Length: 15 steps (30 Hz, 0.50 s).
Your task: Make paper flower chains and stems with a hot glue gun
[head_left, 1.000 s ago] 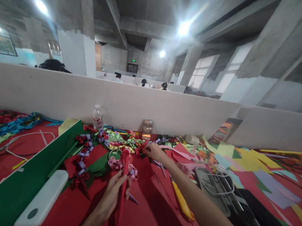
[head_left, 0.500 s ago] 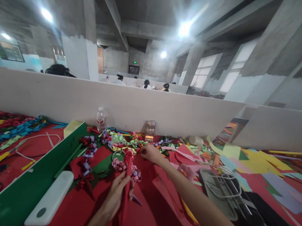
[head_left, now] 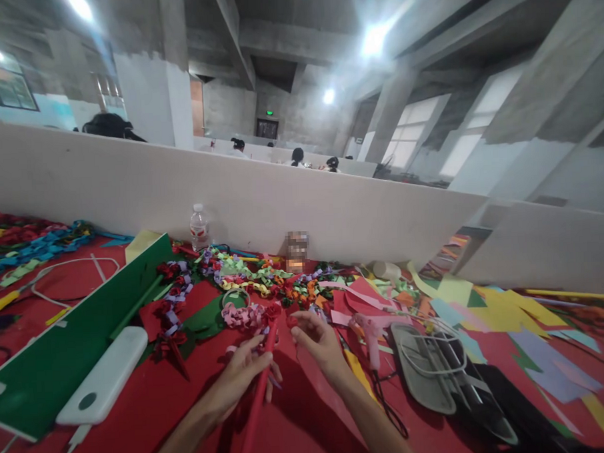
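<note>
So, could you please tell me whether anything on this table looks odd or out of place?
Mainly the pixelated object by the white partition: coarse blocks hide what it is. The coloured sheets on the right also lie overlapping at odd angles.

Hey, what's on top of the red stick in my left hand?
A red flower sits at the upper end of the red stick. Where the left hand grips the stick, part of its surface is covered and can't be seen.

Ceiling lamps [head_left: 375,40] glare, and outer edges seem stretched.
</note>
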Available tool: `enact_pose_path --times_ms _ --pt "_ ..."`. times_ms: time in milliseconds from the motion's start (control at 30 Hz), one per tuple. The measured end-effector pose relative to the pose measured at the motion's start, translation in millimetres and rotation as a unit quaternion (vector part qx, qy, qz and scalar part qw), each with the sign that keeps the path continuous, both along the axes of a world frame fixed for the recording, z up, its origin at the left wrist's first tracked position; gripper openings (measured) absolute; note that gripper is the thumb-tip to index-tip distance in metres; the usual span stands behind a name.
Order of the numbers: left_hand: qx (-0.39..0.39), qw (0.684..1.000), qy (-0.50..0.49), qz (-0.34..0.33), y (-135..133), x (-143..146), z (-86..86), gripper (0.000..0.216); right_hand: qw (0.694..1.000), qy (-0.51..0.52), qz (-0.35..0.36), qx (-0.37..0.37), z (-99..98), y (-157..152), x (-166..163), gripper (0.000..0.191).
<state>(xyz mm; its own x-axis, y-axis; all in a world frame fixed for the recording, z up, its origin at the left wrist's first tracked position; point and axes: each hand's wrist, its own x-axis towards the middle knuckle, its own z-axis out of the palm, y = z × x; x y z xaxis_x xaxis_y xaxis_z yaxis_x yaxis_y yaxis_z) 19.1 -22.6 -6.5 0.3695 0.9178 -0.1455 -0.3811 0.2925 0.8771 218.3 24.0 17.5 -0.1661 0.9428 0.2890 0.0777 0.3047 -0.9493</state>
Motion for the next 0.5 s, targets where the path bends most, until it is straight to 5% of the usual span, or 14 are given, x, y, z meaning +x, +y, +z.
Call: enact_pose_path --times_ms 200,500 --pt "-0.006 0.999 0.025 -0.024 -2 -1 0.9 0.095 0.978 -0.142 -0.076 0.135 -4.9 -9 -2 0.020" --pt "-0.007 0.998 0.038 -0.054 -2 -2 0.4 0.095 0.875 -0.307 -0.120 0.354 -20.3 -6 0 0.016"
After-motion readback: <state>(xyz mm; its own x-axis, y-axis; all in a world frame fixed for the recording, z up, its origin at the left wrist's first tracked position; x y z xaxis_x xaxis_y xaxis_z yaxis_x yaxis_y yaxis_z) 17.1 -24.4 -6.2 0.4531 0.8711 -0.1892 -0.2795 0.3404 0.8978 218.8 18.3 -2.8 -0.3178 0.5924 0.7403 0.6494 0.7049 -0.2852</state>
